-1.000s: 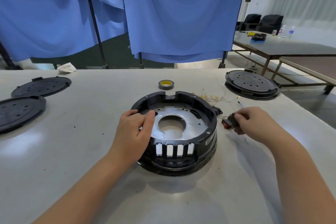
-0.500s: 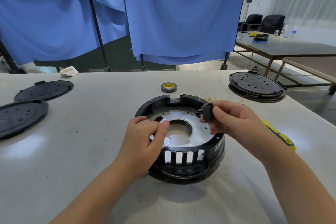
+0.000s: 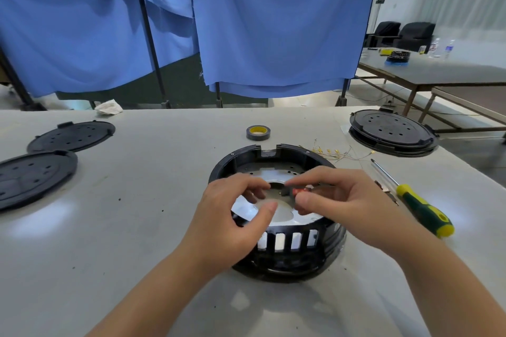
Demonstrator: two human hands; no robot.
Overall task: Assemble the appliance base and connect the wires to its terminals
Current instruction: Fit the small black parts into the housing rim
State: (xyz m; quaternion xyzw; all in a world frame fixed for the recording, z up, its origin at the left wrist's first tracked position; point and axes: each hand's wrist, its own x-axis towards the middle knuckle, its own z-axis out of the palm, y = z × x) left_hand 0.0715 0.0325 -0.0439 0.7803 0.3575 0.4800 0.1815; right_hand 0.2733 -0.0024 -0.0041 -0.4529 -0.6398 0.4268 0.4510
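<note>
Two hands over round black base point(image 3: 287, 252), right hand point(image 3: 342, 205) pinching small red-and-black part point(image 3: 297, 191), left hand point(image 3: 232, 213) half-open, empty.

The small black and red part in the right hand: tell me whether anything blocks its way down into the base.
Nothing visible does. The right hand holds the small part above the open base. The left hand hovers beside it, fingers spread, not beneath it. The metal plate below looks bare.
</note>
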